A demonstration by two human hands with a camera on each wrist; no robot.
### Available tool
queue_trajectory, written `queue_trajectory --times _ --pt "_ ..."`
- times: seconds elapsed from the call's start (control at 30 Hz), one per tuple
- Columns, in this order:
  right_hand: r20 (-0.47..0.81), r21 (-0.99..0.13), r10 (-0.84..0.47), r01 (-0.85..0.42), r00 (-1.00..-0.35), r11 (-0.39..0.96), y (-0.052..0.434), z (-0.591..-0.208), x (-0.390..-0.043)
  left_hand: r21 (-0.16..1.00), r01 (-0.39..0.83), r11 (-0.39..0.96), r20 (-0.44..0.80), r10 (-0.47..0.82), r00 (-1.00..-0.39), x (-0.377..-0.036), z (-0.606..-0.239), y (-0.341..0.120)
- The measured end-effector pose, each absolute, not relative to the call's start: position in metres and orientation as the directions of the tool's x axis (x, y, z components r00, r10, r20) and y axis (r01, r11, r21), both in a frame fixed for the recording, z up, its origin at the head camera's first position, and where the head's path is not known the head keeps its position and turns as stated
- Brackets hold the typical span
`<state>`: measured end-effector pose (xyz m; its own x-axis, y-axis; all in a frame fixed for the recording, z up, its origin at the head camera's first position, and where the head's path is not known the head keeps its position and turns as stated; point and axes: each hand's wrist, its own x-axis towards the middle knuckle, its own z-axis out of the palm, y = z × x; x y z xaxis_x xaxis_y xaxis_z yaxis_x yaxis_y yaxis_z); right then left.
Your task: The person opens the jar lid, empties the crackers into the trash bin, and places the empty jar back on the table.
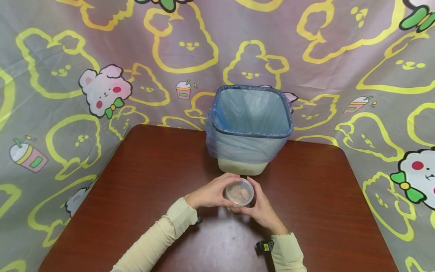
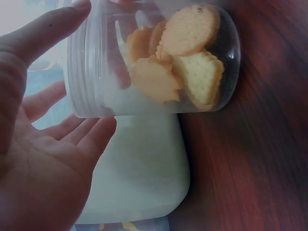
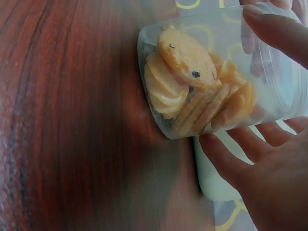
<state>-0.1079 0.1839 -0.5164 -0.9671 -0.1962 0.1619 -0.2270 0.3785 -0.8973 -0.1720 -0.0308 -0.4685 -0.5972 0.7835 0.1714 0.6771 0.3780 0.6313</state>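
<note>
Head view: from above and behind the hands, facing forward and down over the brown table, far enough to take in the whole tabletop, the bin at its far side and the printed curtain behind. Left wrist view: from under the left hand, very near, facing along the palm to the clear jar of biscuits, with table wood at the right. Right wrist view: from under the right hand, equally near, facing the same jar from the opposite side. Shared by all three: the jar, the table surface and the pale base of the bin.
</note>
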Motion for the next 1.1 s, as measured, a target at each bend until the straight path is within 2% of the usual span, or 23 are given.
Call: queue_trajectory --times 0.23,0.6,0.9,1.1 --pt "0.162 -0.903 -0.194 -0.224 -0.968 0.366 0.182 -0.516 -0.108 0.626 0.689 0.366 0.192 0.783 -0.591 -0.172 -0.470 -0.036" --pt "0.137 -0.905 -0.188 -0.200 -0.973 0.375 0.184 -0.517 -0.106 0.653 0.659 0.374 0.140 0.795 -0.590 -0.172 -0.468 -0.040" --pt "0.127 -0.919 -0.195 -0.189 -0.973 0.347 0.186 -0.517 -0.106 0.637 0.684 0.356 0.186 0.790 -0.584 -0.172 -0.469 -0.043" --pt "0.138 -0.919 -0.204 -0.202 -0.969 0.337 0.185 -0.519 -0.107 0.686 0.662 0.300 0.226 0.778 -0.587 -0.173 -0.472 -0.048"
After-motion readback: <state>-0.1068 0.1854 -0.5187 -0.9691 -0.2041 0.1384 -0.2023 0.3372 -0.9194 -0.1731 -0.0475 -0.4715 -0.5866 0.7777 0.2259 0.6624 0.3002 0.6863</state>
